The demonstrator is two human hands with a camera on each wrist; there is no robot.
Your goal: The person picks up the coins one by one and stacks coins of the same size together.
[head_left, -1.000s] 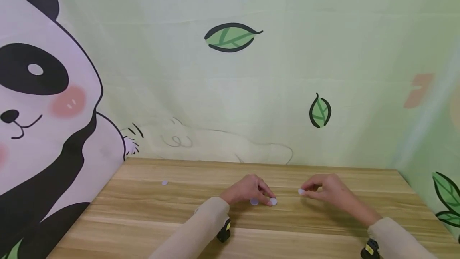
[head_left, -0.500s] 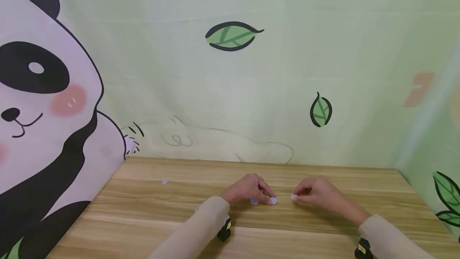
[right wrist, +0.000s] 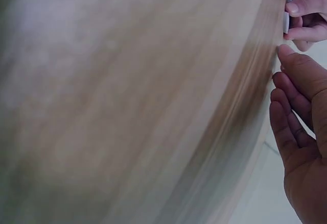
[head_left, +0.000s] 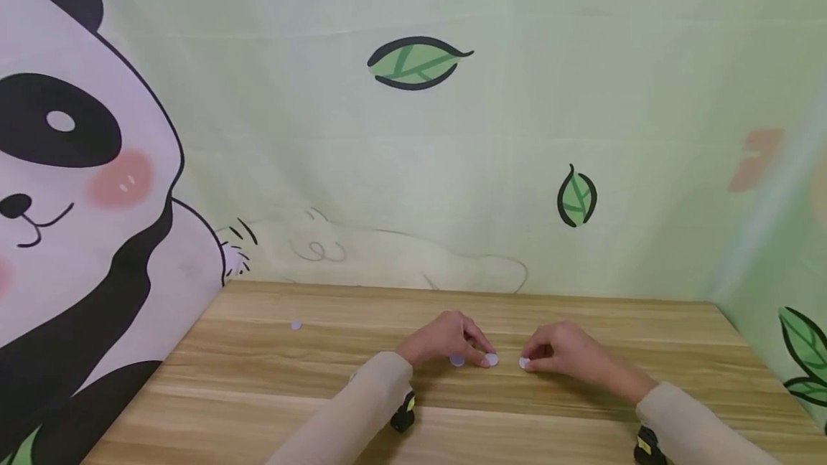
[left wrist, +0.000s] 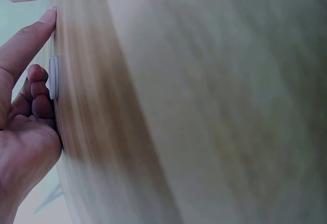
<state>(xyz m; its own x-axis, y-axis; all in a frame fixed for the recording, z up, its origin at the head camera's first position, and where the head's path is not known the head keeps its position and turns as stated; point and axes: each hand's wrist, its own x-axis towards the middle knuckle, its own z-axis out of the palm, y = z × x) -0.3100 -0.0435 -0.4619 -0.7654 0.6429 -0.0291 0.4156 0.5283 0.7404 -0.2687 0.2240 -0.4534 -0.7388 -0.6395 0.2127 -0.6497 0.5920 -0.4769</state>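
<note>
My left hand point(head_left: 449, 337) pinches a small round white disc point(head_left: 492, 359) at the table surface, between thumb and fingers. A second white disc point(head_left: 457, 360) lies under that hand's palm; in the left wrist view it looks like a short stack point(left wrist: 53, 77) beside the curled fingers. My right hand point(head_left: 568, 351) grips another white disc point(head_left: 524, 363) by its edge, slightly right of the left hand's disc, with a gap between them. The right wrist view shows the right hand point(right wrist: 306, 106) near the left hand point(right wrist: 309, 15), its own disc hidden there.
A lone white disc point(head_left: 296, 325) lies on the wooden table point(head_left: 258, 393) at the left. Behind the table hangs a pale green cloth point(head_left: 413, 163) printed with a panda point(head_left: 71, 185) and leaves. Each wrist carries a small black camera point(head_left: 403, 412).
My right hand has moved left and a little toward me with its disc, closing in on the left hand. The left hand and the discs near it have stayed put.
</note>
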